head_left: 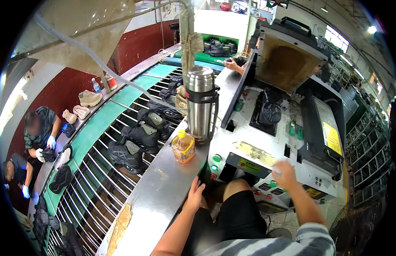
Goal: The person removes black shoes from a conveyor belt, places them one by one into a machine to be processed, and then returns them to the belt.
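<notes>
My left hand [195, 196] is by the edge of the steel counter [161, 187], fingers loosely apart and holding nothing I can see. Over the front panel of a white press machine [232, 147] is my right hand [285, 176]; it is smeared by motion, so its fingers do not read clearly. On the machine's left station a black shoe [270, 112] sits in the mould under a raised lid [287, 64]. The right station's black cover [321, 128] is down. Green and red buttons [216, 158] line the front panel.
A steel thermos [201, 104] and an orange drink bottle [183, 147] stand on the counter. Left of it, a roller conveyor [100, 170] carries several black shoes [140, 136]. Two gloved co-workers [40, 132] are at far left; another person's hand [235, 66] shows behind the machine.
</notes>
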{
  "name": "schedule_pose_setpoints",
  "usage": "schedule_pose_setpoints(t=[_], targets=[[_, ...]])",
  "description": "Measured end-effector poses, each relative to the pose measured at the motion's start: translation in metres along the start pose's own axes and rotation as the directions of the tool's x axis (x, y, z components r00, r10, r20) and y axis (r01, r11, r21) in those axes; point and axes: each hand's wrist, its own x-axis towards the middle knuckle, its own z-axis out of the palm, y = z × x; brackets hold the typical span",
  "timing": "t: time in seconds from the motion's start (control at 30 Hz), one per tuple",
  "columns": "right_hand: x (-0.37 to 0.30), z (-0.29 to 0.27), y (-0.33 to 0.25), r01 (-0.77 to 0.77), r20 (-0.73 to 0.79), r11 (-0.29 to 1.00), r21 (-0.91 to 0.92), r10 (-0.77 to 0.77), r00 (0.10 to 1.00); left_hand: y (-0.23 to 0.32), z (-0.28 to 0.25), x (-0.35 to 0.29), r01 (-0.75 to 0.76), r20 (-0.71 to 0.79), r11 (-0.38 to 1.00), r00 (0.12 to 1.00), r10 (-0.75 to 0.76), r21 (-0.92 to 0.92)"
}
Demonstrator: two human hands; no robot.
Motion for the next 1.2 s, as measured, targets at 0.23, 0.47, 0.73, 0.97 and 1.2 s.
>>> schedule_pose_setpoints(t=[0.23,0.47,0.73,0.97,1.2], targets=[[-0.226,-0.012,-0.008,-0.632,0.269,0.774,0.038,0.601,0.753,0.012,0.101,0.075,0.126,0.274,0.944,0.961,-0.04,-0.303],[-0.382,0.082,0.028,-0.673,0.811,0.72,-0.17,0.49,0.32,0.136,0.092,-0.015,-0.21,0.526,0.951,0.848,0.062,0.225],[-0.347,0.143,0.059,-0.322,0.934,0.881,-0.346,0.357,-0.025,0.359,0.16,-0.249,-0.977,0.775,0.12,0.211,0.596,0.174],[-0.349,0.15,0.062,-0.354,0.938,0.892,-0.282,0.334,0.095,0.331,0.146,-0.291,-0.914,0.594,-0.08,0.19,0.782,0.397],[-0.361,0.141,0.058,-0.296,0.948,0.928,-0.226,0.28,0.152,0.313,0.146,-0.3,-0.836,0.354,-0.133,0.077,0.932,0.532]])
